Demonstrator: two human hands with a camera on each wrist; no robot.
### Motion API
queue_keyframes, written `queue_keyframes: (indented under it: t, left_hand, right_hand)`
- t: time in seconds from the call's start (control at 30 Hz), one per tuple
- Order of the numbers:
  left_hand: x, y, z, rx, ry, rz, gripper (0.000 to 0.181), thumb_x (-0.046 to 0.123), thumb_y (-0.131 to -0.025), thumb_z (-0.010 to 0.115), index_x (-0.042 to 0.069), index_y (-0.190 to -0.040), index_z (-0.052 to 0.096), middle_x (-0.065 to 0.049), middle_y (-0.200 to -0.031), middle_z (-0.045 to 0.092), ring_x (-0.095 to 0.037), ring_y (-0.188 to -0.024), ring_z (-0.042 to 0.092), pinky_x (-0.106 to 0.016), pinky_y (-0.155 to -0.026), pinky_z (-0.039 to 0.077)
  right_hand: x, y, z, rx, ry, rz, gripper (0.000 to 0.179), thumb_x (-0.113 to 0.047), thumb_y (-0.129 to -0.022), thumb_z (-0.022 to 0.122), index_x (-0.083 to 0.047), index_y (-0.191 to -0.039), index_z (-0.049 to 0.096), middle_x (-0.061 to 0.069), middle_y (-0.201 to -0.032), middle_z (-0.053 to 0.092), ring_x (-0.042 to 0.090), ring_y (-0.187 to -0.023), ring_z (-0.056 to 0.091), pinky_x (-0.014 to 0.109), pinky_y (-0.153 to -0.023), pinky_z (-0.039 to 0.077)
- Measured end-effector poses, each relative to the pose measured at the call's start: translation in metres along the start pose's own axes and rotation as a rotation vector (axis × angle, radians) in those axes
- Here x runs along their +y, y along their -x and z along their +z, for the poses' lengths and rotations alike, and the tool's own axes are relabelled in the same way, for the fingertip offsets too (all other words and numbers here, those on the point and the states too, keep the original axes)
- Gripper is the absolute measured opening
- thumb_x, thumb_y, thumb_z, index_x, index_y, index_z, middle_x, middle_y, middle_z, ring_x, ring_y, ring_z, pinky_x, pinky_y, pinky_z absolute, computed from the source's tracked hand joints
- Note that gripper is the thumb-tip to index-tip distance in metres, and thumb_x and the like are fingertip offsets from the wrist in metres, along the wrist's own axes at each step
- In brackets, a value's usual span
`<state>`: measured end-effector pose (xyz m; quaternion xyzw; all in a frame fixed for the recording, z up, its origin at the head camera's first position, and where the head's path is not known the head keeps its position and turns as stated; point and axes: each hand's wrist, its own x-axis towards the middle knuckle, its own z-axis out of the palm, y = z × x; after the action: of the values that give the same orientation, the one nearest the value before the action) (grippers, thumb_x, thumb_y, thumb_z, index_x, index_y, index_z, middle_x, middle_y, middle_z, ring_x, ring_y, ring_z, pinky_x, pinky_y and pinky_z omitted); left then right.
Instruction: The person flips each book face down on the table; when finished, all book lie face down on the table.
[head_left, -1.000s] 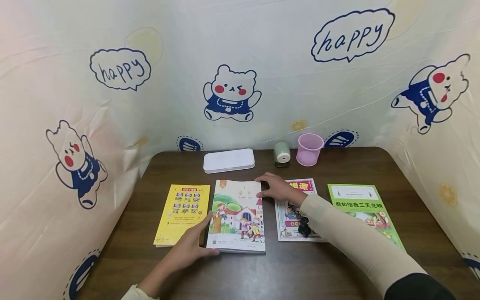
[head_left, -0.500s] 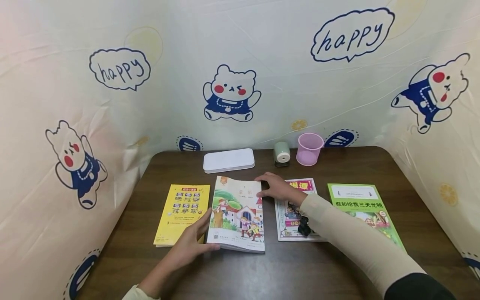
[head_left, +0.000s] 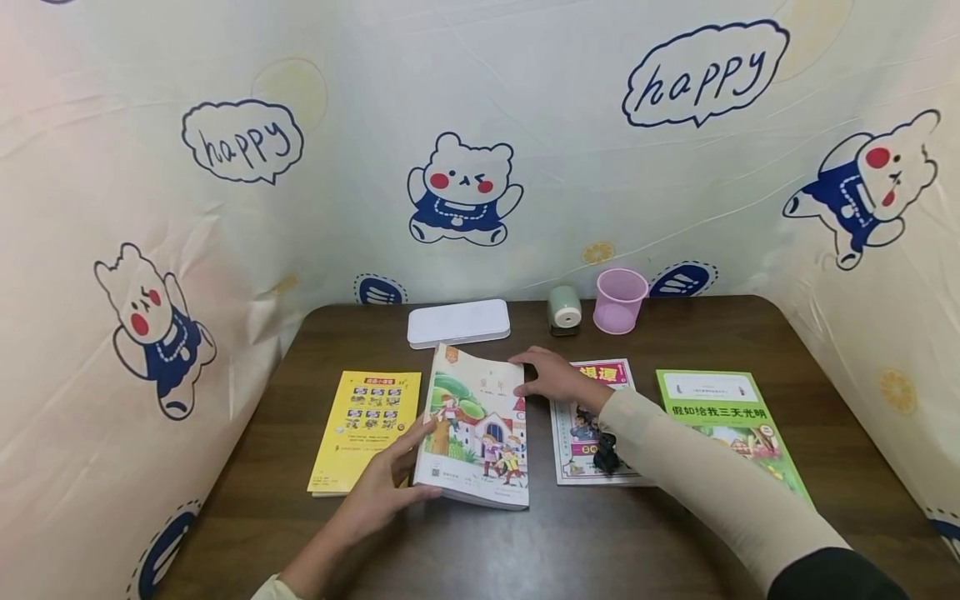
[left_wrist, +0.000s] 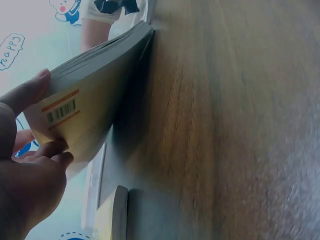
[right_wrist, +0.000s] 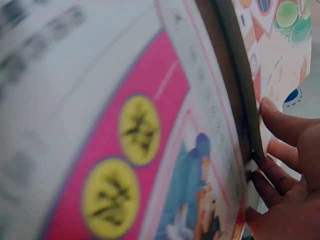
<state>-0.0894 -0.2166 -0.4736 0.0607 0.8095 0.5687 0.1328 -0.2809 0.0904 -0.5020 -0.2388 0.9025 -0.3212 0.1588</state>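
A thick white book with a picture of children and a house lies at the middle of the table, its left side raised off the wood. My left hand grips that raised side; in the left wrist view the thumb is on the page edges and the fingers curl beneath the back cover, beside a barcode. At the book's upper right edge, my right hand pinches it, thumb on the front cover. Under the right forearm is a pink-and-white book, partly hidden.
A yellow book lies to the left and a green book to the right. Along the back of the table stand a white flat case, a green pencil sharpener and a pink cup. Printed cloth hangs behind.
The white book's left side has tilted upward, and its upper left corner has risen towards the white case. My left hand has shifted slightly with it; the right hand stays at the upper right edge.
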Motion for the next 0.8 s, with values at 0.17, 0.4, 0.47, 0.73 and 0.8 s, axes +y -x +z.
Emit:
queue_keyframes:
  t: [0.17,0.4,0.47,0.73,0.8]
  left_hand:
    - [0.001,0.002,0.002,0.005,0.039,0.035,0.09,0.022,-0.082,0.089,0.03,-0.158,0.042,-0.004,-0.173,0.014,-0.037,-0.151,0.033,-0.037,-0.116,0.038]
    - [0.006,0.004,0.006,0.012,0.055,0.078,0.089,0.021,-0.083,0.088,0.029,-0.159,0.041,-0.001,-0.173,0.014,-0.034,-0.152,0.033,-0.03,-0.113,0.04]
    - [0.007,0.004,0.007,0.012,0.057,0.1,0.089,0.019,-0.083,0.087,0.028,-0.159,0.041,-0.001,-0.173,0.014,-0.033,-0.153,0.031,-0.031,-0.114,0.038]
    - [0.013,0.004,0.01,0.008,0.082,0.123,0.087,0.022,-0.082,0.088,0.028,-0.157,0.044,0.009,-0.172,0.017,-0.02,-0.155,0.026,-0.026,-0.116,0.031]
    - [0.014,0.004,0.01,0.011,0.078,0.125,0.087,0.024,-0.082,0.089,0.028,-0.157,0.045,0.009,-0.172,0.018,-0.018,-0.156,0.025,-0.026,-0.117,0.031]
  right_hand:
    - [-0.004,-0.004,0.0,-0.011,0.014,-0.04,0.059,-0.035,-0.096,0.075,-0.013,-0.148,0.057,0.009,-0.139,0.06,0.024,-0.125,0.056,0.047,-0.111,0.045]
    - [-0.018,-0.014,0.002,-0.023,-0.014,-0.081,0.064,-0.044,-0.098,0.07,-0.011,-0.151,0.054,0.012,-0.146,0.057,0.027,-0.132,0.054,0.047,-0.113,0.044]
    - [-0.023,-0.017,0.003,-0.023,-0.04,-0.088,0.065,-0.045,-0.099,0.069,-0.011,-0.152,0.052,0.012,-0.151,0.054,0.028,-0.138,0.051,0.048,-0.115,0.042]
    - [-0.046,-0.027,0.004,-0.012,-0.13,-0.114,0.07,-0.05,-0.1,0.065,-0.013,-0.157,0.045,0.009,-0.157,0.049,0.028,-0.144,0.047,0.047,-0.118,0.039]
    - [-0.05,-0.029,0.004,0.001,-0.129,-0.121,0.071,-0.051,-0.1,0.064,-0.014,-0.158,0.044,0.009,-0.159,0.047,0.028,-0.146,0.045,0.047,-0.118,0.039]
